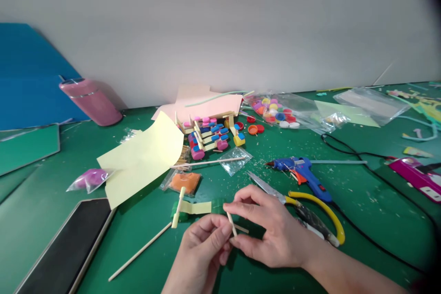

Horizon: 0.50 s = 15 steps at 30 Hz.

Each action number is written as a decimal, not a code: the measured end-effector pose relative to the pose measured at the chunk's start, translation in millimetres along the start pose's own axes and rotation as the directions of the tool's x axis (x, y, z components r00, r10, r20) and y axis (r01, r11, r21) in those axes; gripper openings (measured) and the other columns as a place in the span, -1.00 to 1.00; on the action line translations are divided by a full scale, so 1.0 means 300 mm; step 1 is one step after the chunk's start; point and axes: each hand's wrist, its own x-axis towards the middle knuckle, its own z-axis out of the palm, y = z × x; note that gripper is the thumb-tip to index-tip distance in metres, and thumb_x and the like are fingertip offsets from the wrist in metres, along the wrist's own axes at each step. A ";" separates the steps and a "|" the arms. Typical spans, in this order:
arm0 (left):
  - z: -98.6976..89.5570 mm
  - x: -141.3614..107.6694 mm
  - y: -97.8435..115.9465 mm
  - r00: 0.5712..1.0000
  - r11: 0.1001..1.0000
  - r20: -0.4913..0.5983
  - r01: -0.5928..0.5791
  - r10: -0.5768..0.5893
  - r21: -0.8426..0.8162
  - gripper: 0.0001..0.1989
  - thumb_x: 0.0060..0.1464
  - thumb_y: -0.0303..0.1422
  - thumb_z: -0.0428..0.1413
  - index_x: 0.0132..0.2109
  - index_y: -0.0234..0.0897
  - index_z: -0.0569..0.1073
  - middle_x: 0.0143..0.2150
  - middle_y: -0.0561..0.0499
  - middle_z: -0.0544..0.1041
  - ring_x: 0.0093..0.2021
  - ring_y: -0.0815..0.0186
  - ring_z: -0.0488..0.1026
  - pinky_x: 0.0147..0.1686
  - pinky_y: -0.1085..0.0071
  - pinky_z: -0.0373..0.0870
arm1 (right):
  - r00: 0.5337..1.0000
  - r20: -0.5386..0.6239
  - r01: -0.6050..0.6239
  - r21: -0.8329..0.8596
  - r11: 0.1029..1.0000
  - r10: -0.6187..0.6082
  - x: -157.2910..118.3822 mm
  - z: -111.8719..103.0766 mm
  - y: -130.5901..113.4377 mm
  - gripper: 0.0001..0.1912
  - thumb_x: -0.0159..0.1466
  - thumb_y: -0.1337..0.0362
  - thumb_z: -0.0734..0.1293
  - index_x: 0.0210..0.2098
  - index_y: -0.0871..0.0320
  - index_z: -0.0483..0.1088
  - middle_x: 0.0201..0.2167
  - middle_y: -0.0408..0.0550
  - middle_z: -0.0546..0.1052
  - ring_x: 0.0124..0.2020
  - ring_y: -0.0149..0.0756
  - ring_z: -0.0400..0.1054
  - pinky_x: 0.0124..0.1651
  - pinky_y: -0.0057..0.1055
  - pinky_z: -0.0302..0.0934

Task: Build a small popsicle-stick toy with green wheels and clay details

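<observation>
A short wooden stick (231,223) is held between my two hands, in front of me over the table. My right hand (272,227) pinches it near its two ends, with thumb below and index finger above. My left hand (206,243) is closed, its thumb and fingertips pressed at the stick's middle. Behind the fingers shows the end of another thin stick (243,228); what it joins is hidden. Just beyond my left hand lies a small green piece with a pale yellow paper strip (198,208) and a pale crossbar (178,209). A longer wooden stick (139,252) lies to the left.
Scissors (268,188) and a blue glue gun (303,170) lie right, its black cord trailing. Behind are small models with coloured caps (206,138) and a bag of bottle caps (274,110). Yellow paper (143,161), a phone (65,243) and a pink bottle (93,103) are left.
</observation>
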 end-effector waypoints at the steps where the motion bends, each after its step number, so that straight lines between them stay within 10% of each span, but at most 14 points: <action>1: 0.001 0.000 0.001 1.000 1.000 -0.001 0.003 -0.003 -0.001 -0.81 -0.21 -0.34 0.30 -0.54 -0.35 0.47 -0.64 0.12 0.32 -0.62 0.53 0.13 -0.58 0.58 0.09 | 1.000 -0.001 0.001 0.000 1.000 -0.001 0.000 0.000 0.001 -0.55 0.09 0.33 0.32 0.00 0.14 0.33 -0.21 0.01 0.35 -0.23 -0.29 0.32 -0.21 -0.38 0.28; 15: 0.009 0.001 0.022 0.999 0.995 0.007 0.038 -0.038 -0.094 -0.82 -0.26 -0.40 0.33 -0.54 -0.39 0.48 -0.62 0.13 0.32 -0.60 0.54 0.15 -0.58 0.60 0.12 | 1.000 0.002 -0.015 0.047 0.999 0.015 0.004 -0.002 -0.001 -0.39 0.09 0.23 0.35 0.11 0.19 0.18 -0.11 0.05 0.36 -0.23 -0.30 0.31 -0.21 -0.39 0.28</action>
